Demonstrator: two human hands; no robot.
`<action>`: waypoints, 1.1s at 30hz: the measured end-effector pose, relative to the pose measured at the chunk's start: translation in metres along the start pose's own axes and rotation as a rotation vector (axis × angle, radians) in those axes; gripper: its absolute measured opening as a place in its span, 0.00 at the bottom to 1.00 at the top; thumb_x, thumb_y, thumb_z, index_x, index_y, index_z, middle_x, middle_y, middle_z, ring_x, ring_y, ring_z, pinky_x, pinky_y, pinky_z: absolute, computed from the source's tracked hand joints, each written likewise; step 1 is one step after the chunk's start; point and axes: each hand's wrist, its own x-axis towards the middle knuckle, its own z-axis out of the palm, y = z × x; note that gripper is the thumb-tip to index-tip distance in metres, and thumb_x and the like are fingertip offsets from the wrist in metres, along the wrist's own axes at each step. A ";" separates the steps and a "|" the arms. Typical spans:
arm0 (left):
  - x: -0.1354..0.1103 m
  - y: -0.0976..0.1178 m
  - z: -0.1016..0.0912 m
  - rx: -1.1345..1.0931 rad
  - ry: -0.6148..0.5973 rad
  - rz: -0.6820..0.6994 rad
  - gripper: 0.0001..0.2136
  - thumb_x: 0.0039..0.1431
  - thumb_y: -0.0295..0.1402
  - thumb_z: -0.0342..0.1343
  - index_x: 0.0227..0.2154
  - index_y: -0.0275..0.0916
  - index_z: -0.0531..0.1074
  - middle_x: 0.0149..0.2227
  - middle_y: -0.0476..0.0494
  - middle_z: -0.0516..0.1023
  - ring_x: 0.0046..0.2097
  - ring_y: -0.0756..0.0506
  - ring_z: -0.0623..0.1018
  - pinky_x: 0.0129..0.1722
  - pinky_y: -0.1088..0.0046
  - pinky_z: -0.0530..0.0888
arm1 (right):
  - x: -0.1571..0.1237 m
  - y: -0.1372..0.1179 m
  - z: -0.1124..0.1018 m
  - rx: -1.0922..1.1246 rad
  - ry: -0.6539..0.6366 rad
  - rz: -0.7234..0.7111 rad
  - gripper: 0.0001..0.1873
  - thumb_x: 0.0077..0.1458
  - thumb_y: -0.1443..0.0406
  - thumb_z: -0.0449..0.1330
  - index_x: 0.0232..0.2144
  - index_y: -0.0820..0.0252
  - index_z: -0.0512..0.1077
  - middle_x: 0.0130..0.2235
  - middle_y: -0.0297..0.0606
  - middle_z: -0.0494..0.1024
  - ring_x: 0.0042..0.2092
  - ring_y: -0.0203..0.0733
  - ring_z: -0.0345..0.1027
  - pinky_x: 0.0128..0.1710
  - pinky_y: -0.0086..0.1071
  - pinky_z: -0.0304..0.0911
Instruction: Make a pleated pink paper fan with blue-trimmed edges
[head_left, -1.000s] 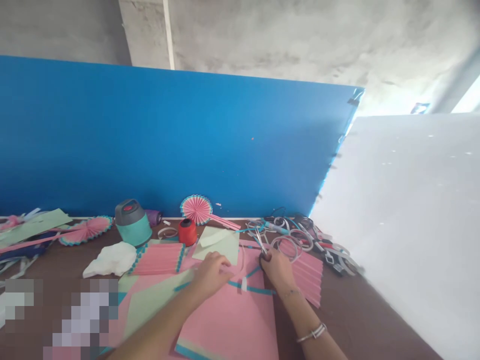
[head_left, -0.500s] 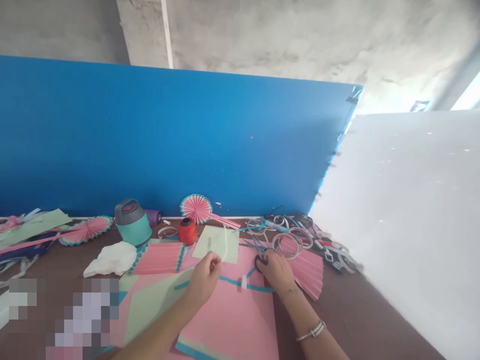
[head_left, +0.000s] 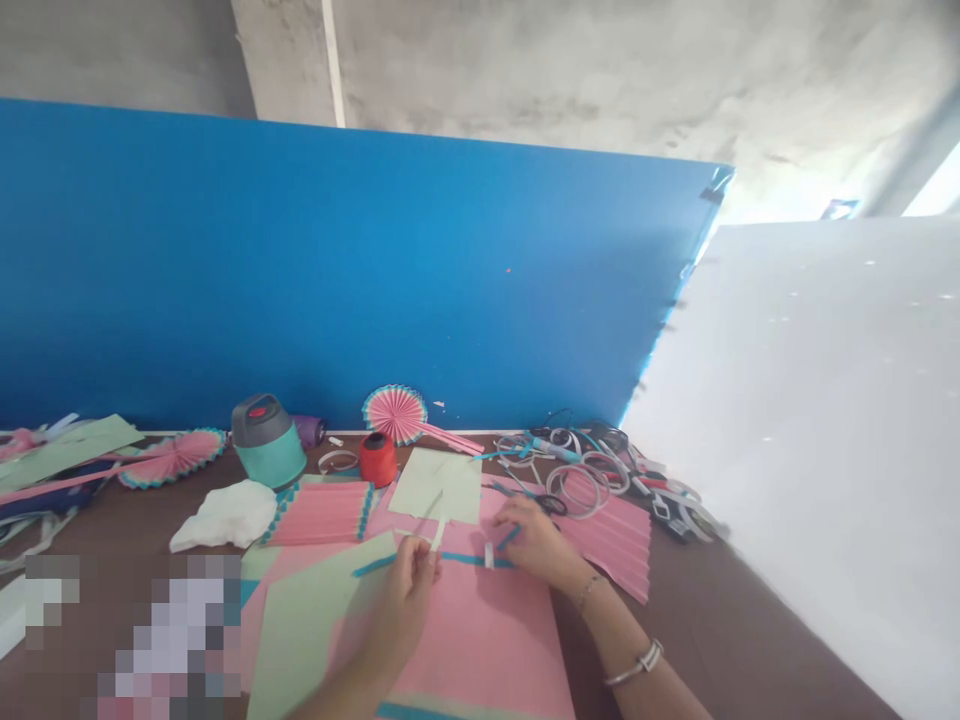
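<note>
My left hand (head_left: 409, 588) is closed in a pinch on a short white paper strip (head_left: 439, 533) that sticks up from its fingertips. It hovers over a large pink paper sheet (head_left: 480, 640). My right hand (head_left: 532, 540) rests on the same sheet with its fingers curled on a thin blue paper strip (head_left: 469, 559) that lies across the pink paper. Black-handled scissors (head_left: 544, 497) lie just beyond my right hand, apart from it. A pale green sheet (head_left: 439, 484) lies behind both hands.
A blue board (head_left: 337, 280) stands along the back and a white board (head_left: 817, 420) along the right. On the brown table are a pleated pink paper (head_left: 322, 512), a red thread spool (head_left: 377, 459), a teal flask (head_left: 266, 442), pink paper fans (head_left: 396, 414), white tissue (head_left: 221, 515) and tape rings (head_left: 577, 487).
My left hand drew back toward me, lifting the white strip. My right hand left the scissors handles and moved left onto the blue strip.
</note>
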 end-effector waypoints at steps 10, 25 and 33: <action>-0.002 0.003 0.001 0.054 -0.021 0.049 0.14 0.57 0.47 0.45 0.27 0.41 0.59 0.26 0.51 0.63 0.30 0.48 0.67 0.33 0.73 0.66 | 0.006 0.013 -0.001 0.034 0.261 0.387 0.15 0.54 0.63 0.50 0.38 0.62 0.73 0.34 0.42 0.76 0.38 0.47 0.69 0.39 0.37 0.63; 0.000 0.024 -0.012 0.252 -0.179 0.304 0.04 0.52 0.29 0.47 0.25 0.39 0.65 0.31 0.46 0.70 0.35 0.47 0.71 0.37 0.72 0.67 | -0.009 -0.063 0.004 0.044 -0.076 -0.328 0.13 0.42 0.73 0.55 0.32 0.57 0.72 0.43 0.39 0.74 0.54 0.46 0.59 0.53 0.41 0.53; 0.021 0.045 -0.045 0.144 -0.207 -0.028 0.06 0.45 0.34 0.54 0.23 0.37 0.70 0.23 0.50 0.71 0.27 0.50 0.70 0.29 0.75 0.67 | -0.005 -0.054 -0.005 0.147 -0.101 -0.068 0.09 0.51 0.68 0.56 0.21 0.58 0.73 0.24 0.32 0.73 0.31 0.36 0.65 0.41 0.34 0.56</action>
